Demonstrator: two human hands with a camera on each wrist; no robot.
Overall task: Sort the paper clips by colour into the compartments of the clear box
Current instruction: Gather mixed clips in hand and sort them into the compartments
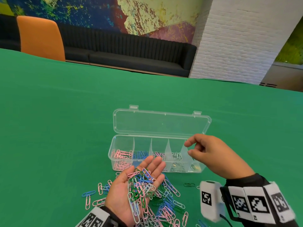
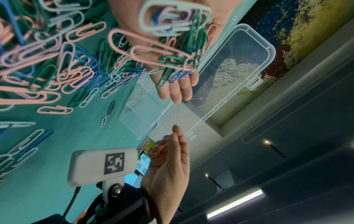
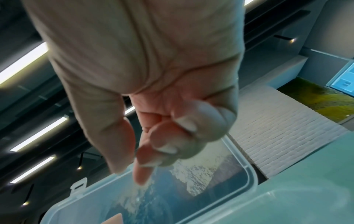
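Left hand (image 1: 131, 190) flat, palm up: tray for mixed clips (image 1: 141, 185). Right hand (image 1: 211, 154) over box (image 1: 118, 161) right end, fingers curled; clip in pinch unclear.

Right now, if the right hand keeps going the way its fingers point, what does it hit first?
The right hand hovers over the clear box's rightmost compartment, fingers pointing left and slightly down. Likely first contact: the clear divider bounding that compartment. Depth is unclear, so it might pass above.

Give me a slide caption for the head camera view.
Left hand cups mixed paper clips while right hand hovers over the clear box.
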